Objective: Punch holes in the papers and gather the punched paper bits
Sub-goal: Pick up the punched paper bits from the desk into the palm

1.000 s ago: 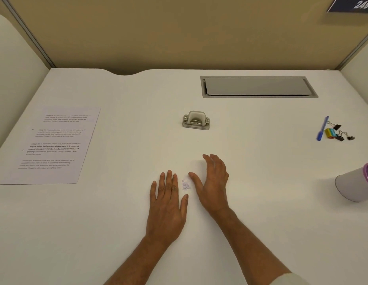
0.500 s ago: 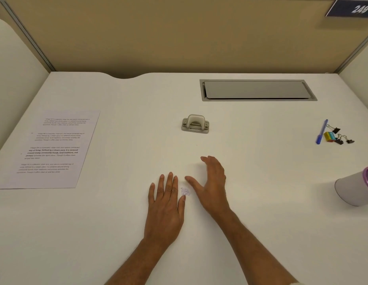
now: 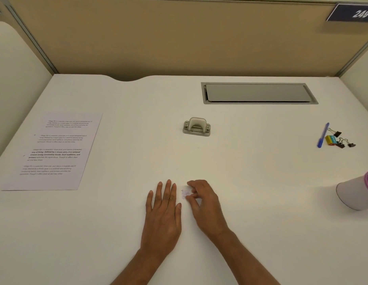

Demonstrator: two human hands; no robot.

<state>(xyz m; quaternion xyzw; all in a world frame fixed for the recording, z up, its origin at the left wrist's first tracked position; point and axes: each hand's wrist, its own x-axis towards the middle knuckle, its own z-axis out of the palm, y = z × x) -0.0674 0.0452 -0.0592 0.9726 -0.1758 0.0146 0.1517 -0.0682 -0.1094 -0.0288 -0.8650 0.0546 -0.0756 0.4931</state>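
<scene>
A small heap of pale paper bits (image 3: pixel 185 193) lies on the white desk between my two hands. My left hand (image 3: pixel 163 210) rests flat on the desk just left of the heap, fingers together and extended. My right hand (image 3: pixel 203 200) is just right of the heap, with thumb and fingers curled in and pinching at the bits. A grey hole punch (image 3: pixel 196 127) stands farther back at the desk's middle. The printed papers (image 3: pixel 53 151) lie in a stack at the left.
A blue pen (image 3: pixel 323 135), a coloured eraser and several binder clips (image 3: pixel 341 139) lie at the right. A white cup with a purple rim (image 3: pixel 356 193) lies on its side at the right edge. A grey cable hatch (image 3: pixel 259 93) sits at the back.
My right hand has curled its open fingers inward and closed in on the heap of bits. My left hand has stayed flat beside the heap. The bits look more tightly bunched.
</scene>
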